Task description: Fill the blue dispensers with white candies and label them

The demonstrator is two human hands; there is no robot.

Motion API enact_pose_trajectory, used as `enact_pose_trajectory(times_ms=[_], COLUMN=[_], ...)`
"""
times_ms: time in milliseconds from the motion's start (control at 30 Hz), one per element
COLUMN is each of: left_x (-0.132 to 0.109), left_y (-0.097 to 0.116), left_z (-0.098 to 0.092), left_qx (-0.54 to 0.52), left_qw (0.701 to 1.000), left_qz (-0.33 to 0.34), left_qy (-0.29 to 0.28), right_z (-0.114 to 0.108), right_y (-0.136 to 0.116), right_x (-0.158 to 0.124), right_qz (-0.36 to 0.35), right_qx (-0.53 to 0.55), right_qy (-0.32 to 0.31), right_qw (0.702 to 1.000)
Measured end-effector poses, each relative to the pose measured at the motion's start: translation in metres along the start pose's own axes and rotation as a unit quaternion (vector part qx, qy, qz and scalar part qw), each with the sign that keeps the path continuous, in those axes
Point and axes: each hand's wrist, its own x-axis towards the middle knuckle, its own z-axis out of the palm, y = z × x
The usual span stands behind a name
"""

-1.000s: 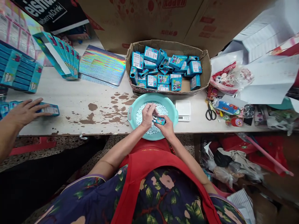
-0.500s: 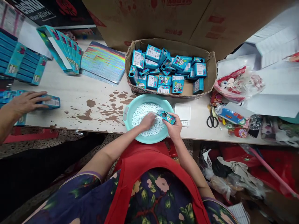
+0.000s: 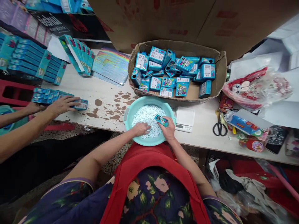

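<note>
At the far left edge of the table, a co-worker's hand lay flat on a teal box at the end of a row of the same boxes. Stacks of flat cartons and a holographic sheet sat farther back.

At the near edge in the middle stood a teal basin filled with small white pieces. The person's left hand was palm-down in them with the fingers curled. Whether it had closed on any pieces could not be told. Just to its right, the right hand was clamped on a small box, held over the near right part of the basin. The two hands were close but apart.

As I judged it, the step in hand was gathering pieces beside the held box. Bringing the two together would call for a fine pinch and a steady box end turned toward the fingers.

Behind the basin, a cardboard tray held a jumble of like boxes. A scale sat just right of the basin, with scissors and a plastic bag farther right. Nothing stood between the hands.
</note>
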Motion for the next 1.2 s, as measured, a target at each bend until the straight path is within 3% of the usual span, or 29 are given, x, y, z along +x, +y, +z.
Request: enact_pose_trajectory(times_ms=[67, 100, 167, 233, 300, 367, 433, 533, 667, 833, 1100, 1200], left_x=[0.006, 0.009, 0.012, 0.015, 0.018, 0.022, 0.025, 0.028, 0.027, 0.03, 0.039, 0.04], left_y=[0.005, 0.011, 0.025, 0.041, 0.055, 0.064, 0.068, 0.068, 0.068, 0.074, 0.081, 0.084], left_z=[-0.007, -0.012, -0.026, -0.041, -0.054, -0.062, -0.066, -0.069, -0.073, -0.079, -0.077, -0.078], left_qx=[-0.137, -0.23, -0.44, -0.612, -0.706, -0.735, -0.739, -0.741, -0.734, -0.723, -0.639, -0.625], left_qw=[0.982, 0.951, 0.838, 0.697, 0.589, 0.525, 0.49, 0.469, 0.474, 0.499, 0.572, 0.578], left_qz=[-0.093, -0.138, -0.197, -0.195, -0.148, -0.111, -0.102, -0.11, -0.124, -0.114, -0.12, -0.126], left_qy=[0.091, 0.15, 0.255, 0.319, 0.364, 0.414, 0.452, 0.468, 0.471, 0.464, 0.5, 0.51], right_z=[0.0, 0.0, 0.002, 0.007, 0.013, 0.019, 0.022, 0.021, 0.016, 0.011, 0.009, 0.01], right_y=[-0.001, -0.001, -0.001, -0.001, -0.003, -0.007, -0.012, -0.02, -0.026, -0.03, -0.03, -0.032], right_x=[0.0, 0.0, 0.001, 0.001, 0.001, 0.001, 0.001, 0.004, 0.011, 0.019, 0.021, 0.022], right_qz=[0.001, 0.001, -0.005, -0.012, -0.017, -0.021, -0.02, -0.021, -0.032, -0.023, -0.001, 0.001], right_qx=[-0.012, -0.02, -0.043, -0.071, -0.092, -0.101, -0.104, -0.108, -0.114, -0.093, -0.072, -0.08], right_qy=[-0.023, -0.036, -0.063, -0.098, -0.136, -0.168, -0.178, -0.174, -0.178, -0.166, -0.158, -0.159], right_qw=[1.0, 0.999, 0.997, 0.993, 0.986, 0.98, 0.978, 0.979, 0.977, 0.981, 0.985, 0.984])
